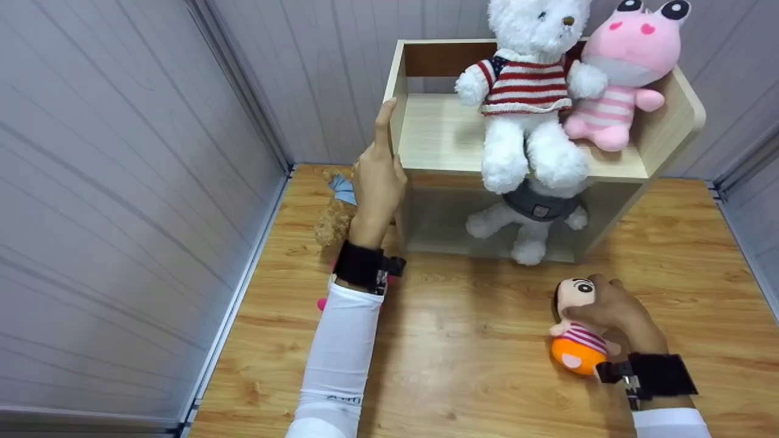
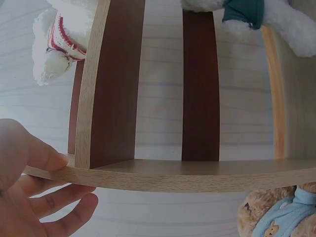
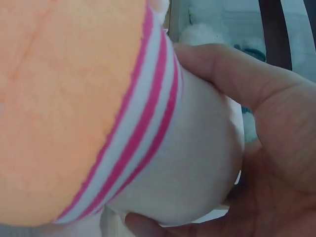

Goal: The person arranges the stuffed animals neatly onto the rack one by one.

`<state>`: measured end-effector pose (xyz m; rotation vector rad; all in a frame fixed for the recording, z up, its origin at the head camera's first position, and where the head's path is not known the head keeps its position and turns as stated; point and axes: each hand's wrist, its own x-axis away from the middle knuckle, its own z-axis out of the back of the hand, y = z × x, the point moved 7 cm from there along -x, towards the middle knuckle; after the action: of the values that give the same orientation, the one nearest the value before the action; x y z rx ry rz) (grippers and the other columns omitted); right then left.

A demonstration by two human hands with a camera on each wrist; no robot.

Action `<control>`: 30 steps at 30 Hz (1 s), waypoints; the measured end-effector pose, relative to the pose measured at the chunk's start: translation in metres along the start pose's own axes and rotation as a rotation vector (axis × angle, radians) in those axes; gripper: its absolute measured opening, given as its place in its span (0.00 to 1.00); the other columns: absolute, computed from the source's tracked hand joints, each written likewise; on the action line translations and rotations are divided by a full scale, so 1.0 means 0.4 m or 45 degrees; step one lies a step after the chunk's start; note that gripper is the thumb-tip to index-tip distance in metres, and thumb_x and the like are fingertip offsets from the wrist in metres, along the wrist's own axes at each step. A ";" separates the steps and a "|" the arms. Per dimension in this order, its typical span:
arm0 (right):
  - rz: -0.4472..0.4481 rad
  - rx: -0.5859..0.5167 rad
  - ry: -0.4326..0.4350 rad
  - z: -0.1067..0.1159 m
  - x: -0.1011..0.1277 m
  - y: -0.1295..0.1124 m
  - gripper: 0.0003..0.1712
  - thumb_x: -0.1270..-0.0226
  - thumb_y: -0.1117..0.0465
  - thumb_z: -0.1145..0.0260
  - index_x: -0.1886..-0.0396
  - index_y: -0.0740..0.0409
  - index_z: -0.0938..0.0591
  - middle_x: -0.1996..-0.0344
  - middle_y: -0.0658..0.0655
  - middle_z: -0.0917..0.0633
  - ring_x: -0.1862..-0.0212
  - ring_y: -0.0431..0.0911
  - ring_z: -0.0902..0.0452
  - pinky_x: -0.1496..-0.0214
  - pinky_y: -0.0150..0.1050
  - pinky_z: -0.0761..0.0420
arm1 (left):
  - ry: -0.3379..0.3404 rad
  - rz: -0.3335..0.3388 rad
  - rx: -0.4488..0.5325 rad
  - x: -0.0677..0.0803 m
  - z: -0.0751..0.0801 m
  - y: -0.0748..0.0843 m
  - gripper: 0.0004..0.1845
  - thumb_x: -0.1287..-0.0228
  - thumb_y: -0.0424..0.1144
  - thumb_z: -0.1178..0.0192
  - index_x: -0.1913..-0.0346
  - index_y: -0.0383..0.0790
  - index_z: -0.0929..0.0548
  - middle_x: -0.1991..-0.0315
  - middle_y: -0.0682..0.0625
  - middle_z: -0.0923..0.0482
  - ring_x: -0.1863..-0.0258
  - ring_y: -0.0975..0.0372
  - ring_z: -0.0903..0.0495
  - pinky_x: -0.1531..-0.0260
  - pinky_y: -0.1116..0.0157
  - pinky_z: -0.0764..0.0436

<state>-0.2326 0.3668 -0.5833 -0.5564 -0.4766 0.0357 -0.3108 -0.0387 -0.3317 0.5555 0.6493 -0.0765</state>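
My right hand (image 1: 611,310) grips a small plush doll (image 1: 577,331) with a striped shirt and orange shorts, low over the wooden table near the front right. In the right wrist view the doll (image 3: 98,108) fills the frame, my fingers (image 3: 256,84) curled round it. My left hand (image 1: 377,170) rests against the left side panel of a wooden shelf unit (image 1: 426,134), fingers straight and pointing up. The left wrist view shows my thumb (image 2: 42,155) on the panel's edge (image 2: 173,175).
A white bear in a striped sweater (image 1: 529,91) and a pink plush (image 1: 627,73) sit on the upper shelf. A white plush in a grey vest (image 1: 532,219) stands in the lower compartment. A brown curly plush (image 1: 335,213) lies left of the shelf. Grey walls enclose the table.
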 end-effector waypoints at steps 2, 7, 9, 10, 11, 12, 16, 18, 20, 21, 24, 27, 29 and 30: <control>0.023 -0.002 0.041 0.006 -0.003 -0.015 0.63 0.45 0.34 0.26 0.29 0.77 0.41 0.43 0.82 0.32 0.48 0.70 0.27 0.46 0.66 0.25 | -0.006 0.005 -0.001 -0.001 0.001 0.001 0.47 0.36 0.20 0.45 0.22 0.62 0.45 0.73 0.46 0.24 0.79 0.59 0.30 0.78 0.63 0.28; 0.061 -0.067 0.120 0.025 -0.009 -0.066 0.68 0.45 0.33 0.26 0.26 0.78 0.45 0.38 0.85 0.37 0.42 0.75 0.31 0.41 0.70 0.27 | 0.000 0.004 0.007 -0.001 0.002 0.003 0.46 0.36 0.19 0.45 0.22 0.62 0.45 0.70 0.45 0.22 0.80 0.59 0.29 0.79 0.63 0.27; 0.056 -0.085 0.155 0.035 -0.013 -0.089 0.70 0.45 0.32 0.26 0.24 0.78 0.49 0.34 0.88 0.41 0.41 0.78 0.32 0.40 0.72 0.29 | 0.006 0.000 0.008 0.000 0.003 0.004 0.46 0.36 0.19 0.45 0.23 0.62 0.44 0.71 0.45 0.22 0.80 0.59 0.29 0.79 0.63 0.28; 0.049 -0.089 0.172 0.040 -0.015 -0.100 0.72 0.45 0.31 0.27 0.24 0.78 0.52 0.33 0.89 0.44 0.40 0.79 0.33 0.39 0.73 0.30 | 0.008 0.000 0.006 0.000 0.003 0.003 0.46 0.36 0.20 0.45 0.23 0.62 0.44 0.71 0.46 0.23 0.80 0.59 0.30 0.79 0.63 0.28; 0.048 -0.099 0.199 0.045 -0.016 -0.112 0.73 0.45 0.30 0.27 0.23 0.78 0.53 0.32 0.89 0.45 0.40 0.80 0.34 0.39 0.73 0.30 | 0.009 -0.001 0.006 0.000 0.003 0.003 0.46 0.36 0.20 0.45 0.23 0.62 0.44 0.72 0.46 0.23 0.80 0.59 0.30 0.79 0.63 0.28; 0.051 -0.105 0.228 0.051 -0.018 -0.124 0.73 0.46 0.30 0.26 0.24 0.78 0.52 0.33 0.90 0.45 0.40 0.80 0.33 0.39 0.73 0.29 | 0.008 0.000 0.008 0.000 0.002 0.002 0.46 0.36 0.19 0.45 0.23 0.62 0.44 0.72 0.46 0.24 0.80 0.59 0.30 0.79 0.63 0.29; 0.080 -0.158 0.333 0.071 -0.026 -0.176 0.75 0.50 0.29 0.25 0.24 0.77 0.51 0.32 0.89 0.45 0.39 0.80 0.35 0.37 0.74 0.31 | 0.004 0.008 0.007 0.000 0.001 0.000 0.46 0.36 0.20 0.45 0.22 0.62 0.44 0.72 0.46 0.24 0.80 0.59 0.30 0.79 0.64 0.29; 0.094 -0.169 0.385 0.081 -0.032 -0.205 0.77 0.51 0.27 0.25 0.23 0.76 0.53 0.31 0.88 0.46 0.38 0.80 0.36 0.36 0.74 0.33 | 0.003 0.016 0.008 0.000 0.000 -0.002 0.46 0.36 0.20 0.45 0.22 0.63 0.45 0.71 0.45 0.22 0.80 0.59 0.29 0.79 0.64 0.28; 0.116 -0.173 0.448 0.093 -0.039 -0.235 0.78 0.51 0.28 0.24 0.22 0.75 0.55 0.29 0.88 0.49 0.36 0.81 0.38 0.34 0.75 0.34 | 0.002 0.021 0.008 0.000 0.000 -0.003 0.47 0.36 0.20 0.45 0.22 0.64 0.45 0.70 0.45 0.22 0.80 0.58 0.29 0.79 0.64 0.28; 0.133 -0.183 0.488 0.098 -0.042 -0.250 0.77 0.50 0.30 0.24 0.22 0.75 0.54 0.29 0.87 0.48 0.36 0.80 0.37 0.34 0.74 0.35 | 0.002 0.023 0.009 0.001 0.000 -0.003 0.47 0.36 0.20 0.45 0.22 0.64 0.45 0.71 0.45 0.22 0.80 0.58 0.29 0.80 0.64 0.27; 0.181 -0.222 0.592 0.112 -0.054 -0.295 0.73 0.49 0.34 0.22 0.22 0.73 0.52 0.28 0.86 0.49 0.36 0.80 0.36 0.33 0.73 0.34 | 0.006 0.019 0.008 0.001 0.000 -0.004 0.47 0.36 0.20 0.45 0.22 0.64 0.45 0.73 0.47 0.25 0.80 0.59 0.29 0.80 0.64 0.28; 0.190 -0.282 0.624 0.116 -0.072 -0.332 0.69 0.47 0.36 0.22 0.21 0.69 0.50 0.27 0.83 0.47 0.34 0.78 0.36 0.32 0.72 0.34 | 0.016 0.002 0.002 0.001 0.001 -0.002 0.47 0.36 0.20 0.45 0.22 0.64 0.45 0.75 0.49 0.28 0.80 0.59 0.31 0.80 0.64 0.30; 0.187 -0.332 0.627 0.117 -0.086 -0.354 0.68 0.46 0.37 0.23 0.20 0.67 0.51 0.28 0.82 0.44 0.33 0.76 0.36 0.30 0.71 0.35 | 0.024 -0.015 -0.007 0.002 0.002 0.001 0.46 0.35 0.20 0.45 0.22 0.63 0.45 0.76 0.50 0.31 0.80 0.59 0.32 0.79 0.64 0.32; 0.195 -0.343 0.634 0.119 -0.095 -0.365 0.68 0.45 0.37 0.23 0.20 0.67 0.51 0.28 0.81 0.43 0.31 0.75 0.38 0.29 0.70 0.36 | 0.026 -0.022 -0.011 0.002 0.001 0.003 0.46 0.35 0.20 0.45 0.22 0.62 0.45 0.77 0.50 0.32 0.80 0.59 0.33 0.79 0.65 0.33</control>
<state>-0.3012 0.2602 -0.4888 -0.8364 0.0497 -0.0217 -0.3096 -0.0380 -0.3313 0.5430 0.6739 -0.0844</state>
